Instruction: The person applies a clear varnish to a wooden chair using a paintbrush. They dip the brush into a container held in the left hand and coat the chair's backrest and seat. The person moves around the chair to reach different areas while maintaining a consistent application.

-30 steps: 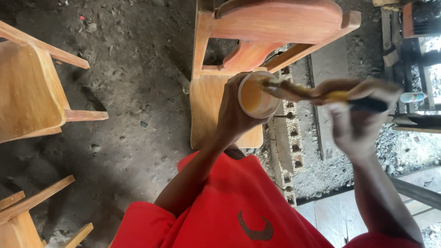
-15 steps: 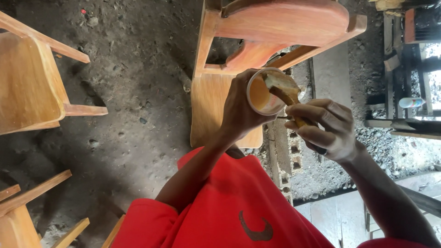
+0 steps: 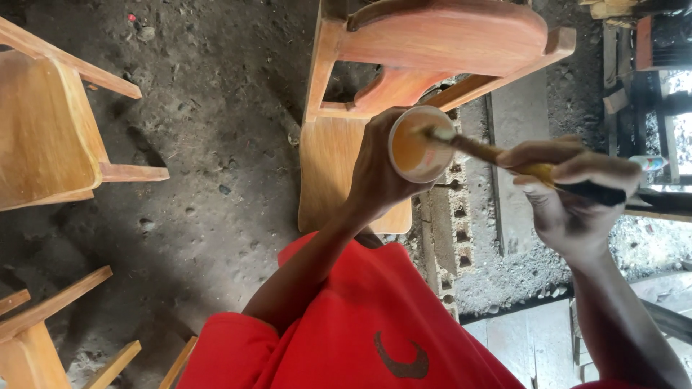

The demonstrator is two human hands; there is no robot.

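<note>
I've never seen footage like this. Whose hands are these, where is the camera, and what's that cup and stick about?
There is no machine here: a person in a red shirt wears a camera on the head, so you look down along their own arms. The left hand holds a small round cup with orange-brown liquid in it. The right hand holds a brush by its handle, with the tip dipped into the cup. Below them, on a rough dirt floor, stands a wooden chair tinted reddish on its upper parts. More pale wooden chairs stand on the left, and concrete blocks lie beside the near chair.
</note>
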